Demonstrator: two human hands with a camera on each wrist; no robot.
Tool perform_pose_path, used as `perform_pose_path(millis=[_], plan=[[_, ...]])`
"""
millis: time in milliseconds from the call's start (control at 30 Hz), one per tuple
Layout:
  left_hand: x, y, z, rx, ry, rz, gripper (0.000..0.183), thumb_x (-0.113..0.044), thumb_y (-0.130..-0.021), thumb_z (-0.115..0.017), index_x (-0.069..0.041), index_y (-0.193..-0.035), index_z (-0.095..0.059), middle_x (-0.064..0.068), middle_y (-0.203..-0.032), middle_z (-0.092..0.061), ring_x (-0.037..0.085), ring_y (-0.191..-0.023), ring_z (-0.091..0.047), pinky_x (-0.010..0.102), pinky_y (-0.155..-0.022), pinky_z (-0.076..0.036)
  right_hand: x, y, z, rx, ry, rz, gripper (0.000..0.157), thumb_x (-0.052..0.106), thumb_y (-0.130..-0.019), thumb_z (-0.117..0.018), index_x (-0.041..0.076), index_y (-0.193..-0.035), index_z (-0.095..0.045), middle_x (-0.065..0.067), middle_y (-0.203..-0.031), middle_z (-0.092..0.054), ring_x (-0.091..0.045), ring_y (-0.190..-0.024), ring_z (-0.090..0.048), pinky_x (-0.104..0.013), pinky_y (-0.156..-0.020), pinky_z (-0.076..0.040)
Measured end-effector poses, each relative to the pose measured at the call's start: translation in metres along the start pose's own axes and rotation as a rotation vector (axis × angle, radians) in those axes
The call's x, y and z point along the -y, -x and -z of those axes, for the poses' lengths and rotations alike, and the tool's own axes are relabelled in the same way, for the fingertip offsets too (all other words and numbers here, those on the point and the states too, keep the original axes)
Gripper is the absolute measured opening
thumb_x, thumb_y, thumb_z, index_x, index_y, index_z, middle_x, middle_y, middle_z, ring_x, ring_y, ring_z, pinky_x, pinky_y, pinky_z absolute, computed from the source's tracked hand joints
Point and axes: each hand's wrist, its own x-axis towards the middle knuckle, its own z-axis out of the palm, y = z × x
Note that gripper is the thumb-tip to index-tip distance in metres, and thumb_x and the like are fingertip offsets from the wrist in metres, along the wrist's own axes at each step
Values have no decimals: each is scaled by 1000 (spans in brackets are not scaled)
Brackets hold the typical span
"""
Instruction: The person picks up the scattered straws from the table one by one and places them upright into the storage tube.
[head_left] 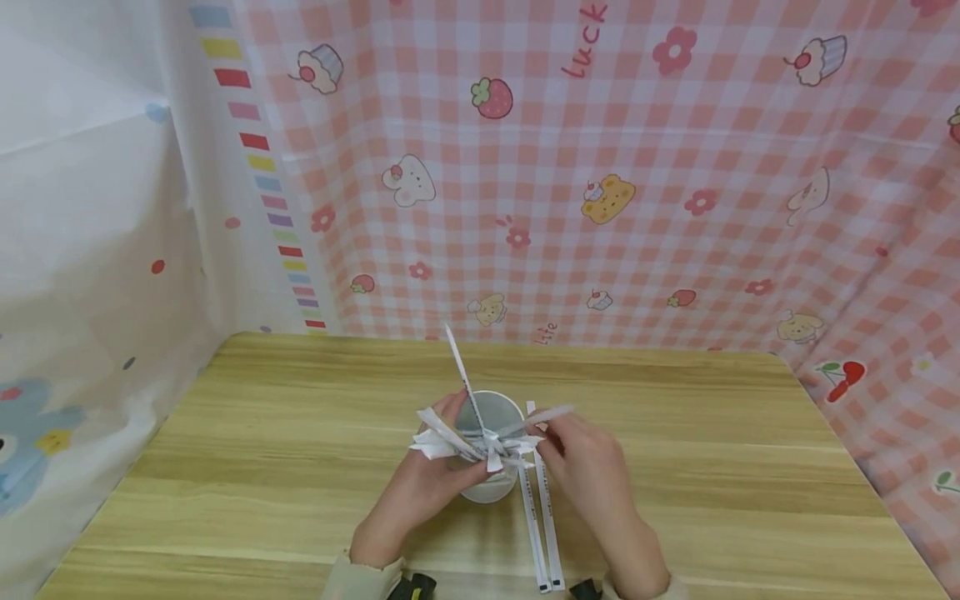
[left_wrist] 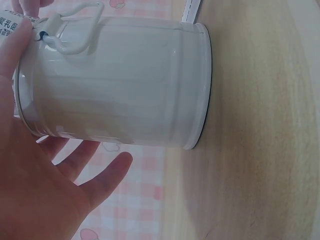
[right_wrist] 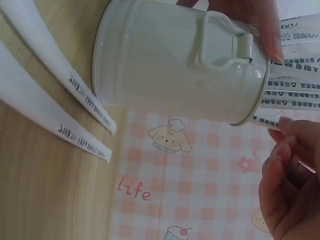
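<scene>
A white metal bucket (head_left: 487,490) stands on the table, with a small wire handle (left_wrist: 90,30) on its side. Several paper-wrapped straws (right_wrist: 295,70) printed with dark lettering stick out of its mouth, fanning in different directions. My left hand (head_left: 427,483) holds the bucket near the rim, thumb at the front and fingers round the far left side. At the right of the rim, my right hand (head_left: 588,458) pinches one wrapped straw (right_wrist: 265,121) between thumb and finger. The straws' lower ends are hidden inside the bucket.
Two more wrapped straws (head_left: 542,525) lie side by side on the wooden table (head_left: 247,467), just right of the bucket. A pink checked cloth (head_left: 555,167) hangs behind the table's back edge, and a white printed cloth (head_left: 82,217) hangs at the left.
</scene>
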Motion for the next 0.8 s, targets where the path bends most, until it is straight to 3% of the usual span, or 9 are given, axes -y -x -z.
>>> perform_pose_path(millis=[100,300,600,800], plan=[[1,0,0,-4,10,-19,91,-21,-65,-80,-10,-139,-28,9,-133,-36,21,-120,-35,43,-96,-33,1,0,-2,16,36,-20,16,14,-72,-73,23,-84,-65,11,-64,-54,-3,-51,-44,-19,-45,-37],[0,0,1,-2,-9,-38,93,-25,-65,-80,-9,-139,-27,10,-133,-35,21,-121,-34,43,-96,-34,4,2,-5,74,56,-36,26,8,-69,-73,24,-88,-65,8,-71,-64,-5,-57,-55,-24,-48,-43],[-1,0,1,4,-34,-24,91,-22,-65,-80,-4,-138,-28,10,-133,-35,21,-121,-34,41,-96,-34,5,4,-7,90,80,-46,21,11,-70,-74,21,-87,-66,9,-65,-58,-6,-53,-49,-24,-46,-39],[-1,0,0,2,-22,-14,93,-23,-64,-80,-7,-139,-28,10,-133,-35,21,-121,-34,43,-96,-34,7,3,-6,96,96,-65,17,15,-71,-73,22,-82,-63,10,-61,-56,-5,-50,-45,-24,-43,-36]])
